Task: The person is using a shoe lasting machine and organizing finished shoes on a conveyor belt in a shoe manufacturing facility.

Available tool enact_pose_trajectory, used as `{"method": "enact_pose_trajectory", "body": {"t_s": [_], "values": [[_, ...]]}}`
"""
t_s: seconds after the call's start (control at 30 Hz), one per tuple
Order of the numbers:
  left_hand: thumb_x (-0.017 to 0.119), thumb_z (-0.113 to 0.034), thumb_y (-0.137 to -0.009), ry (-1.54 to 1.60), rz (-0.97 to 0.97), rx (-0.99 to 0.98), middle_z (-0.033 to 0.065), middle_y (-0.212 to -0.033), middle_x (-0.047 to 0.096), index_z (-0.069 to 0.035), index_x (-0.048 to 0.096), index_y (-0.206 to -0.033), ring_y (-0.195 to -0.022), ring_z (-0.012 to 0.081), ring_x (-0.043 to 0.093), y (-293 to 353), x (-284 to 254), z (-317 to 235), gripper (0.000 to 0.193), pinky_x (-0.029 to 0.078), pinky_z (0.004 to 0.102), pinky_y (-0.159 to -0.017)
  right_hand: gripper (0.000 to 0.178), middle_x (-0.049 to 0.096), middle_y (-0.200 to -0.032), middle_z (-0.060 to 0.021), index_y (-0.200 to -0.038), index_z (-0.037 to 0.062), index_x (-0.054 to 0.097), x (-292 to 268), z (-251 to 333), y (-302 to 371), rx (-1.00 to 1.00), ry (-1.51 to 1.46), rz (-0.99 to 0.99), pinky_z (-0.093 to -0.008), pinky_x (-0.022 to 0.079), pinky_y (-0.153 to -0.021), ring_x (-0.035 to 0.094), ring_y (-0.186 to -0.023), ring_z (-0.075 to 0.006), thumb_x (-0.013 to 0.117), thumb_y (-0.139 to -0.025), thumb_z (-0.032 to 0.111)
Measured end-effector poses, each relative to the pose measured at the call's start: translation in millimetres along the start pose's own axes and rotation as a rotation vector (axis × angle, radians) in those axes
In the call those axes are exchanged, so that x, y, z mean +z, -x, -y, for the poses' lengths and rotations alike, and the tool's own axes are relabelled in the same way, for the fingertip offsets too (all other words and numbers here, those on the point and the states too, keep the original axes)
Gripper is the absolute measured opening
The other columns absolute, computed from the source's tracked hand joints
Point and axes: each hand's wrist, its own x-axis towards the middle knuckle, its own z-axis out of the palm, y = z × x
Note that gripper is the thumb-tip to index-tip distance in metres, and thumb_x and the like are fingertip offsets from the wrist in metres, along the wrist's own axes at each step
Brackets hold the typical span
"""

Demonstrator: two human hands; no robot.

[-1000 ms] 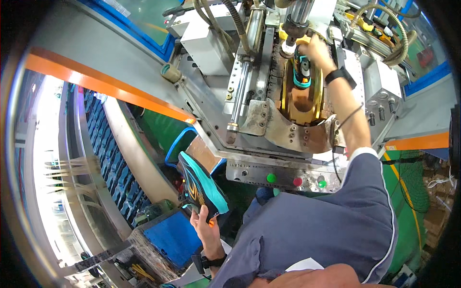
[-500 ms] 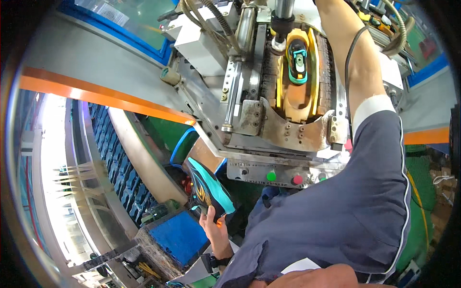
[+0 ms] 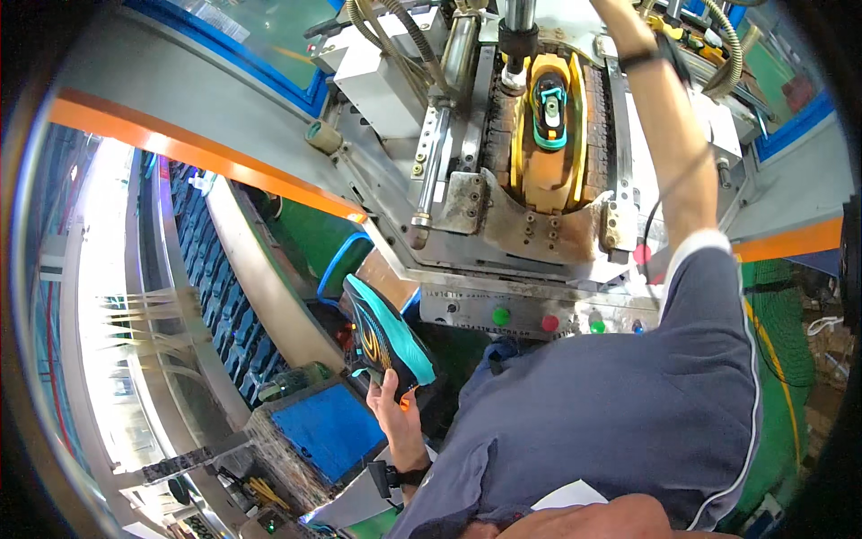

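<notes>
My left hand (image 3: 392,413) is closed around a black running shoe (image 3: 382,332) with a teal sole and orange markings. The shoe is tilted, toe up, left of the machine. My right arm stretches far forward along the machine's right side. At the top edge only the back of my right hand (image 3: 620,20) shows, and its fingers are out of sight. A second black and teal shoe (image 3: 550,112) sits in the yellow-sided cradle (image 3: 546,190) of the press, below and beside a metal rod.
A control strip (image 3: 467,313) with green and red buttons runs along the machine's near edge. At the left is a conveyor with a dark blue ridged belt (image 3: 215,278), beside a blue-topped stand (image 3: 328,431). An orange rail (image 3: 206,157) crosses the left.
My right arm has shifted, bringing its wrist and part of the hand into view. The shoe in my left hand has turned a little more upright. The view has moved slightly.
</notes>
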Motion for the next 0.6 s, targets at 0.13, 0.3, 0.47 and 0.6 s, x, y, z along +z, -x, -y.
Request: {"method": "enact_pose_trajectory", "body": {"t_s": [0.13, 0.3, 0.47, 0.6], "values": [[0.070, -0.016, -0.085, -0.025, -0.239, -0.046, 0.0059, -0.106, 0.062, -0.001, 0.050, -0.120, -0.095, 0.0162, 0.061, 22.1, 5.9, 7.2, 0.044, 0.051, 0.0301, -0.074, 0.017, 0.068, -0.079, -0.0106, -0.086, 0.0027, 0.067, 9.4, 122.1, 222.1, -0.026, -0.038, -0.012, -0.0324, 0.050, -0.066, 0.066, -0.073, -0.0221, 0.055, -0.091, 0.013], [0.067, -0.011, -0.086, -0.039, -0.139, 0.054, 0.0084, -0.102, 0.063, 0.000, 0.062, -0.107, -0.096, 0.0215, 0.062, 26.2, 31.7, 11.7, 0.024, 0.053, 0.0333, -0.076, 0.010, 0.064, -0.080, -0.0100, -0.087, 0.0044, 0.065, 66.6, 142.4, 436.8, 0.031, -0.493, 0.465, -0.0354, 0.050, -0.063, 0.061, -0.067, -0.0290, 0.069, -0.077, 0.003], [0.065, -0.008, -0.089, 0.124, -0.015, -0.075, 0.0102, -0.108, 0.065, 0.002, 0.057, -0.117, -0.097, 0.0201, 0.065, 19.7, 24.6, 19.7, 0.031, 0.054, 0.0342, -0.085, 0.018, 0.058, -0.099, -0.0119, -0.095, 0.0080, 0.060, 118.9, 106.2, 536.0, 0.106, -0.171, 0.908, -0.0432, 0.049, -0.086, 0.058, -0.096, -0.0338, 0.059, -0.087, 0.024], [0.064, -0.009, -0.090, 0.113, -0.025, -0.070, 0.0116, -0.111, 0.065, 0.005, 0.056, -0.117, -0.097, 0.0190, 0.065, 35.9, 17.5, 25.2, 0.032, 0.053, 0.0347, -0.086, 0.018, 0.054, -0.106, -0.0151, -0.101, 0.0085, 0.056, 134.6, 92.3, 561.4, 0.021, -0.104, 1.017, -0.0503, 0.041, -0.096, 0.048, -0.111, -0.0362, 0.056, -0.088, 0.021]]}}
